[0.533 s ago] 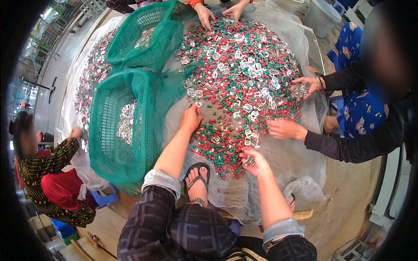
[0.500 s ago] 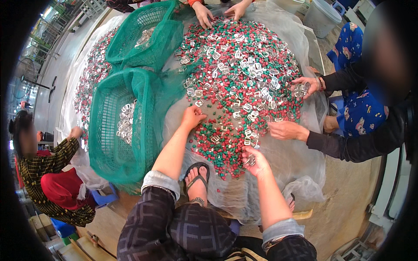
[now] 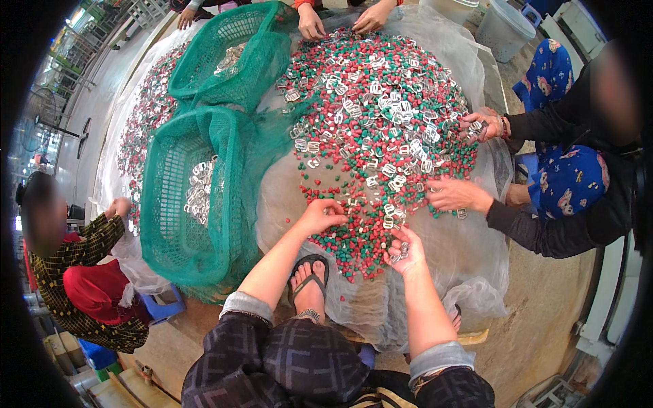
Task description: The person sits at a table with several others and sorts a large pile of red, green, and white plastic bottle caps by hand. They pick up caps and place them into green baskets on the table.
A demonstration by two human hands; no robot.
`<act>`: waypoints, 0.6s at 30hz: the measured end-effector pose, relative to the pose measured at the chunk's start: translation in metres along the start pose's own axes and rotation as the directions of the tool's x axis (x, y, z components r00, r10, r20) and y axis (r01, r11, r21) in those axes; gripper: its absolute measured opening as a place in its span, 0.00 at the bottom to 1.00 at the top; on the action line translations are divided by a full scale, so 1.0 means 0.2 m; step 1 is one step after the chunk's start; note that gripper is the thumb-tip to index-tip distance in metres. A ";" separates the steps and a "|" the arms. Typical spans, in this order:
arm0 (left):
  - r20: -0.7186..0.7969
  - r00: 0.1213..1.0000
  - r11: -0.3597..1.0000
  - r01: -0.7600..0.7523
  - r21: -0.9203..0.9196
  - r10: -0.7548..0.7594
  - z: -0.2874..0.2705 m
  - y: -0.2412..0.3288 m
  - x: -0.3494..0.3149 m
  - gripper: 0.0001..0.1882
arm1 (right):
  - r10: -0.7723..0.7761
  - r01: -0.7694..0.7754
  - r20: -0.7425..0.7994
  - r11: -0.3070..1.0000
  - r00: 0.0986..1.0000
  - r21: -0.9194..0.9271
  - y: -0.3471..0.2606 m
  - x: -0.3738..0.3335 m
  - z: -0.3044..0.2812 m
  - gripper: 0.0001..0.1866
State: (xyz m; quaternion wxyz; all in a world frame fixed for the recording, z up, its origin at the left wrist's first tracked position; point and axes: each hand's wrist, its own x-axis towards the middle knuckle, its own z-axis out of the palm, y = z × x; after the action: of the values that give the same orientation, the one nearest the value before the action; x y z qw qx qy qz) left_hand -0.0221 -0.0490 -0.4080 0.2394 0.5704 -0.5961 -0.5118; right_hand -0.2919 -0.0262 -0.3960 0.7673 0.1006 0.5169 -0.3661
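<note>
A spread heap of small red and green cone-like pieces mixed with silver metal slide buckles lies in front of me. My right hand is curled, palm up, around several of these buckles at the near edge of the heap. To its left, my left hand hangs low over the heap's near left part, thumb and fingers drawn together. Whatever lies between those fingertips is too small to make out. A loose buckle sits just beyond my right hand.
Two green mesh-lined baskets with buckles inside stand at the left. Pale netting lies under the heap. Co-workers' hands reach in at the right and far side; another person sits at the left. My sandalled foot rests nearby.
My left hand has come nearer and to the right, toward my right hand. My right hand stays nearly in place with its buckles. The right-side co-worker's hands have shifted slightly right.
</note>
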 end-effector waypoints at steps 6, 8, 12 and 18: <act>-0.129 0.984 0.879 -0.051 0.475 0.127 0.06 0.03 -0.06 0.10 | 0.110 -0.113 0.048 0.991 0.993 0.074 -0.02 -0.07 0.04 0.13; -0.204 0.978 0.976 0.015 0.216 0.030 0.03 0.03 -0.03 0.10 | 0.093 -0.094 0.016 0.994 0.996 0.062 -0.02 -0.06 0.05 0.14; -0.069 0.919 0.677 0.233 -0.698 -0.387 -0.13 0.01 0.07 0.09 | 0.162 -0.159 0.111 0.986 0.980 -0.039 -0.04 -0.04 0.01 0.10; -0.003 0.912 0.340 0.150 -0.928 -0.411 -0.33 -0.01 0.17 0.20 | 0.152 -0.126 0.160 0.979 0.975 -0.163 -0.06 -0.01 0.00 0.09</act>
State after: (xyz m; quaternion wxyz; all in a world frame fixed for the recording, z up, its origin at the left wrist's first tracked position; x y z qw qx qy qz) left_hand 0.0288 -0.1033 -0.3958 0.4885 0.4952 -0.0752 -0.7145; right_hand -0.2996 -0.0337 -0.3922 0.8382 0.0458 0.4668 -0.2781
